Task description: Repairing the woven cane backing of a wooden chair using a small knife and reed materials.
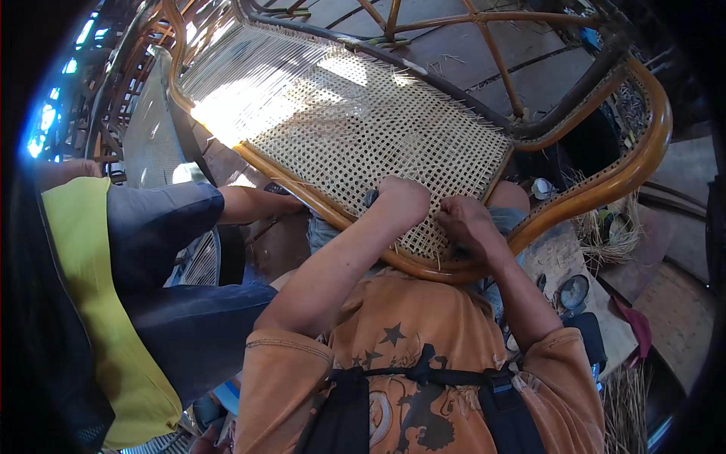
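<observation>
A cane chair frame of glossy brown bent rattan (318, 204) lies across my lap, its panel of open woven cane mesh (378, 129) facing up. My left hand (403, 195) rests on the mesh near its lower edge, bent at the wrist, with its fingers hidden from view. A small dark thing (370, 198) shows beside that hand; its kind is unclear. Just to the right, my right hand (463, 218) is closed against the mesh, fingers curled together; whatever they hold is too small to make out. Toward the upper left, the panel has long parallel strands without cross weave.
At left sits another person in dark trousers (189, 325) and a yellow top (91, 280), close to my left arm. To the right, a board (556, 261) bears a round dish (573, 291), near bundles of loose cane strands (609, 238). A red cloth (634, 325) lies beside it.
</observation>
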